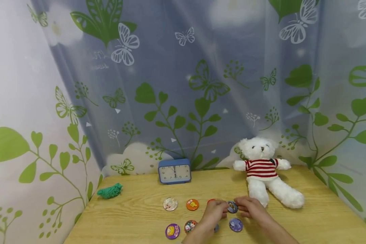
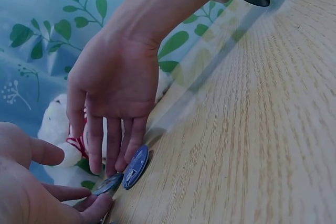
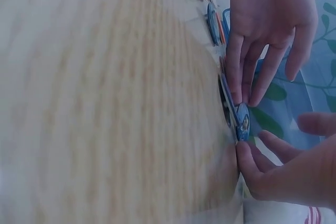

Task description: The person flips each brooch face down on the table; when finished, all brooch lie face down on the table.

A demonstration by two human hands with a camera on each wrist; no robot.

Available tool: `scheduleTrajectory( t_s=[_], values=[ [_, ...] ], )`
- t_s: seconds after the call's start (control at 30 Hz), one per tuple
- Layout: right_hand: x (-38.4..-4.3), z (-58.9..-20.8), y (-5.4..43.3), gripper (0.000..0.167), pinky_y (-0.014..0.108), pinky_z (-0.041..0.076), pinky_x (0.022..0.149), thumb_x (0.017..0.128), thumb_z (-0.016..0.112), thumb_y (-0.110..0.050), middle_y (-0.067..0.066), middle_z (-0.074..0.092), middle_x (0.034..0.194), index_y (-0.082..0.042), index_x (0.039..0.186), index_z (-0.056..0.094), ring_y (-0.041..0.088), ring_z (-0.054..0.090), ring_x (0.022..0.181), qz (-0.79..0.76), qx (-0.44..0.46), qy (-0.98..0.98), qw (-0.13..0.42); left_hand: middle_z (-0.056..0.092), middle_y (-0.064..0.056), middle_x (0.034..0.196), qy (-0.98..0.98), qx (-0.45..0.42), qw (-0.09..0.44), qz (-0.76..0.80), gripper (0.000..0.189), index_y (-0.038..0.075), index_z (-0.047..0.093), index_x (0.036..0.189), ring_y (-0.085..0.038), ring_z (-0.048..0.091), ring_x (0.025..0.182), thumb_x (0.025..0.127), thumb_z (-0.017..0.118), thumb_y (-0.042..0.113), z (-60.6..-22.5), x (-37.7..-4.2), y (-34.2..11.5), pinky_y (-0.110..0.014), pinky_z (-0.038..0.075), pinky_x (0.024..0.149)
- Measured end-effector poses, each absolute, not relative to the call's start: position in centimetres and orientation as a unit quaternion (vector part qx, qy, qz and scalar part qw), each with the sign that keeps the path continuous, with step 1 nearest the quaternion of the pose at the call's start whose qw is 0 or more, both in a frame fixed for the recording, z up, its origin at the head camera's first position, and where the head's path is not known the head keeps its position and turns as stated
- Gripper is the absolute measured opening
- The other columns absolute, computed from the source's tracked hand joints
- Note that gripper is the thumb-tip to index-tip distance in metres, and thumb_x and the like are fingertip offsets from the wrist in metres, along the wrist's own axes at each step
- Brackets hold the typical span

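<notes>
A round blue button badge (image 1: 232,206) lies on the wooden table between my two hands. My left hand (image 1: 212,214) touches its left edge with extended fingers, and my right hand (image 1: 252,210) has its fingertips at the right edge. Both wrist views show the badge (image 3: 242,121) between the fingertips, the fingers fairly straight. Just in front of it lies a purple-blue badge (image 1: 236,224). A red badge (image 1: 211,200) and a dark badge (image 1: 216,228) are partly hidden by my left hand. Further left are orange (image 1: 192,204), pale (image 1: 170,204), patterned (image 1: 190,226) and purple badges (image 1: 172,231).
A white teddy bear (image 1: 262,169) in a striped shirt sits behind my right hand. A blue clock (image 1: 174,171) stands at the table's back, and a green bundle (image 1: 109,191) lies at the left. A printed curtain (image 1: 170,84) hangs behind the table (image 1: 134,210).
</notes>
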State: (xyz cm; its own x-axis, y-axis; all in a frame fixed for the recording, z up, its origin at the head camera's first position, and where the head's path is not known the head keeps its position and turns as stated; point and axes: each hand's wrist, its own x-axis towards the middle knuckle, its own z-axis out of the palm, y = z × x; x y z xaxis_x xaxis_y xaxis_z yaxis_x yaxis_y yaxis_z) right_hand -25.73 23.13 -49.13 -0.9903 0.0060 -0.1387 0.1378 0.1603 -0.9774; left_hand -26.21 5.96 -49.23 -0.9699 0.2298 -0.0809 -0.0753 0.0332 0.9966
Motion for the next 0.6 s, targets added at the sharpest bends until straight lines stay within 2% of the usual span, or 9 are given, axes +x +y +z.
scheduleTrajectory(
  t_s=[0.17,0.3,0.5,0.6],
  values=[
    [-25.4,-49.2,22.9,0.044,0.042,0.058,0.095,0.108,0.046,-0.017,0.028,0.066,0.131,0.019,0.131,0.057,0.035,0.066,0.119,-0.649,0.042,0.759,0.047,0.067,-0.008,0.099,0.711,0.055,0.118,0.692,0.026,-0.013,0.068,0.108,-0.015,0.062,0.089,0.094,0.059,0.007,-49.3,-26.0,5.9,-0.032,0.059,0.085],
    [-25.3,-49.4,22.9,0.045,0.037,0.059,0.096,0.108,0.047,-0.014,0.028,0.067,0.128,0.024,0.131,0.054,0.027,0.067,0.114,-0.672,0.014,0.738,0.056,0.065,-0.002,0.092,0.716,0.067,0.097,0.688,0.025,-0.015,0.069,0.106,-0.011,0.058,0.082,0.09,0.062,0.003,-49.8,-25.9,6.1,-0.025,0.055,0.075],
    [-25.3,-49.5,22.9,0.047,0.035,0.059,0.097,0.108,0.046,-0.013,0.03,0.065,0.129,0.027,0.131,0.05,0.026,0.067,0.114,-0.683,-0.003,0.727,0.062,0.072,-0.013,0.104,0.73,0.075,0.067,0.676,0.03,-0.017,0.068,0.114,-0.015,0.063,0.093,0.086,0.065,-0.005,-50.3,-26.1,6.3,-0.026,0.057,0.079],
    [-25.3,-49.6,22.9,0.047,0.035,0.058,0.097,0.108,0.045,-0.013,0.031,0.065,0.129,0.028,0.131,0.049,0.026,0.067,0.113,-0.686,-0.01,0.725,0.063,0.072,-0.013,0.098,0.726,0.081,0.057,0.68,0.03,-0.016,0.069,0.113,-0.013,0.064,0.087,0.083,0.067,-0.01,-50.2,-26.3,6.4,-0.022,0.056,0.074]
  ],
)
